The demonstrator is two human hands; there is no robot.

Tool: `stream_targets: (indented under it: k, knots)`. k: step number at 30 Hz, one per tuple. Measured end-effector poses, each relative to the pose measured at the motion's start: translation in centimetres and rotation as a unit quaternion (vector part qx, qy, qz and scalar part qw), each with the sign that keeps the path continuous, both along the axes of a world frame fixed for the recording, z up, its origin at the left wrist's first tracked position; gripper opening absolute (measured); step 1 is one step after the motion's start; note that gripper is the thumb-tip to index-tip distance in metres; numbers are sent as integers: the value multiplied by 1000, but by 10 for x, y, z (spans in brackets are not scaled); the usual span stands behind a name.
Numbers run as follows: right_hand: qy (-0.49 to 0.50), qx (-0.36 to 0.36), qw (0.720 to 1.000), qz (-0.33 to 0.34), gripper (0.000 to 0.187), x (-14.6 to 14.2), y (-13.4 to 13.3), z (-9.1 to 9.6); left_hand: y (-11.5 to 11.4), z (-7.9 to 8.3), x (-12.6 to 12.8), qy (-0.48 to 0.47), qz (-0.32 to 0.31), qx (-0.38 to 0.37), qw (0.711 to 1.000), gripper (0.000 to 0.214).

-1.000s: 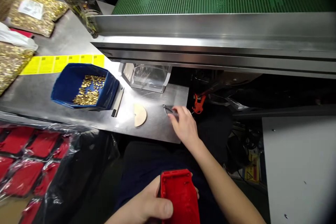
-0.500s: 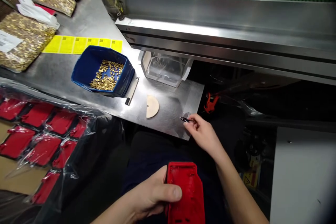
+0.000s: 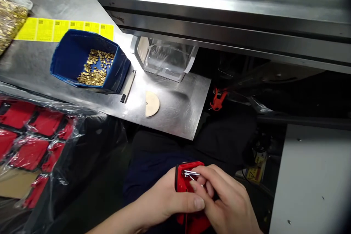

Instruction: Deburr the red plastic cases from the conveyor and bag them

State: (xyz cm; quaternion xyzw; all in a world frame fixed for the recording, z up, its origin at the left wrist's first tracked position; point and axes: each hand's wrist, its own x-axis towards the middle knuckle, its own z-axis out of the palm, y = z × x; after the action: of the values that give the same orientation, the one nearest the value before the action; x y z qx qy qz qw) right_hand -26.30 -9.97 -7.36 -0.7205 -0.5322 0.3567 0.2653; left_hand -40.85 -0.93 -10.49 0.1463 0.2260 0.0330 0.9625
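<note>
left hand [image 3: 161, 204]: closed round a red casing [image 3: 183, 182], held low over the lap. right hand [image 3: 227, 201]: fingertips pinched on a small metal tool [image 3: 189, 173], its tip at the casing's top edge. steel surface [image 3: 178, 120] beyond: half-round wooden disc [image 3: 151, 103], slim blade tool [image 3: 128, 87], blue bin [image 3: 68, 55] of brass parts [image 3: 95, 71], clear box [image 3: 164, 58], yellow labels [image 3: 55, 29]. left: bagged red parts [image 3: 27, 135]. above: steel conveyor frame [image 3: 219, 11].
</note>
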Motion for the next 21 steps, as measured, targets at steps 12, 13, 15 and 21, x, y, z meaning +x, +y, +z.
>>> stream_targets:
  k: [12, 13, 15, 21]
  knots:
    - [-10, 8, 1000, -6, 11, 6, -4, 1, -2, 3, 6, 6, -13, 12, 1000, 35]
    - [-7, 12, 1000, -11, 12, 6, -4, 1, -3, 3, 5, 11, -18, 12, 1000, 35]
    - [2, 18, 1000, -18, 14, 4, -2, 1, -4, 2, 4, 23, -23, 12, 999, 34]
    - [11, 25, 998, -48, 14, 13, -3, -1, -2, 0, 2, 23, -14, -20, 999, 41]
